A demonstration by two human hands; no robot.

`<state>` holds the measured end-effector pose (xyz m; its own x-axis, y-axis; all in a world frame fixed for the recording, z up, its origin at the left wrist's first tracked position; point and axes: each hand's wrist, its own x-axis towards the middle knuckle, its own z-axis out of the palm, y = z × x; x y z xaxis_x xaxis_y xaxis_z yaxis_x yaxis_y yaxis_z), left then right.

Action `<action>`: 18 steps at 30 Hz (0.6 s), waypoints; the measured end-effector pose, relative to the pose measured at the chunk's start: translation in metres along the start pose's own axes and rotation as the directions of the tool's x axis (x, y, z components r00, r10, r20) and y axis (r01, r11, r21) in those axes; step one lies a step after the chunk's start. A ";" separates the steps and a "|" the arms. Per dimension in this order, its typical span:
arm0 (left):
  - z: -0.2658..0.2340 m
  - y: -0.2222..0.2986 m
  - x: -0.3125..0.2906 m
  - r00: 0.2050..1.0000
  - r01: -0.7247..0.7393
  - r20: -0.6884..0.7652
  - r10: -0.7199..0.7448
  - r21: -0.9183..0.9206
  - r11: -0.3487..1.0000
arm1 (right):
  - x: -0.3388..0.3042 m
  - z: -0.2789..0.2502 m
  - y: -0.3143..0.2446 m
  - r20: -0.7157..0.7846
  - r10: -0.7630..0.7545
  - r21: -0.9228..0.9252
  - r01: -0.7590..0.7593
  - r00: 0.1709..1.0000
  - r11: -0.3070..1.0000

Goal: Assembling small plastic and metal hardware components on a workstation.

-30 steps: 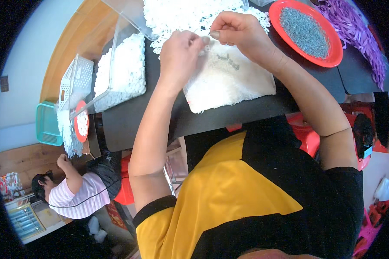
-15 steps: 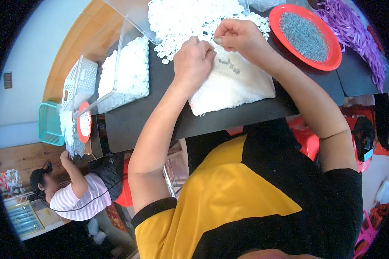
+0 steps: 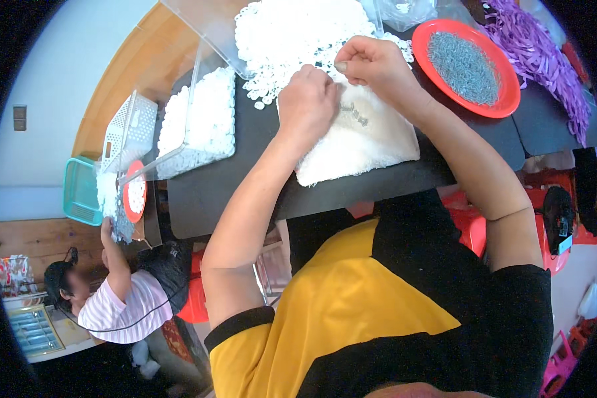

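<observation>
A cream-white fluffy cloth point(image 3: 361, 151) lies on the dark table in front of me. Several small grey metal pieces point(image 3: 355, 115) rest on it between my arms. My left hand point(image 3: 307, 101) is curled closed over the cloth's left part, its fingertips mostly hidden behind the knuckles. Just right of it, my right hand point(image 3: 373, 65) is raised above the cloth's far edge, thumb and forefinger pinched together. Whatever either hand holds is too small or too hidden to name. Beyond both hands spreads a heap of small white ring-like pieces point(image 3: 298, 33).
A red plate point(image 3: 512, 99) of grey metal pieces stands right, beside purple ribbon strips point(image 3: 540, 63). Left is a clear bin point(image 3: 196, 126) full of white pieces, then a white perforated basket point(image 3: 131, 129) and green basket point(image 3: 79, 192). A co-worker point(image 3: 123, 298) sits far left.
The whole view has shifted slightly. Both my hands stay close together over the cloth, with the right one turned a little. The co-worker's arm has risen toward the pieces at their table.
</observation>
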<state>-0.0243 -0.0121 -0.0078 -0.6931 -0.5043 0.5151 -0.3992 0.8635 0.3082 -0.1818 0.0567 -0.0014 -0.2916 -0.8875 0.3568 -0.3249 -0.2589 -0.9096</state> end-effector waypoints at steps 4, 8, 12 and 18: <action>-0.009 0.004 0.004 0.984 0.128 -0.067 -0.164 -0.372 0.919 | -0.003 0.002 -0.008 0.013 0.029 0.147 -0.031 0.999 0.989; -0.011 0.004 0.000 0.983 0.128 -0.063 -0.171 -0.434 0.892 | -0.005 0.004 -0.011 0.059 0.035 0.226 -0.048 0.998 0.973; -0.010 0.002 -0.005 0.981 0.120 -0.061 -0.186 -0.566 0.816 | -0.003 0.004 -0.003 0.065 -0.032 0.205 0.019 0.997 0.979; -0.013 0.004 -0.011 0.967 0.191 0.021 -0.252 -0.714 0.674 | -0.006 0.005 -0.009 0.124 -0.035 0.235 0.005 0.992 0.972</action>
<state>-0.0106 -0.0037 -0.0019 -0.5825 -0.7056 0.4035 0.0268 0.4795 0.8771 -0.1729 0.0623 0.0041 -0.1666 -0.9183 0.3591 -0.1054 -0.3456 -0.9325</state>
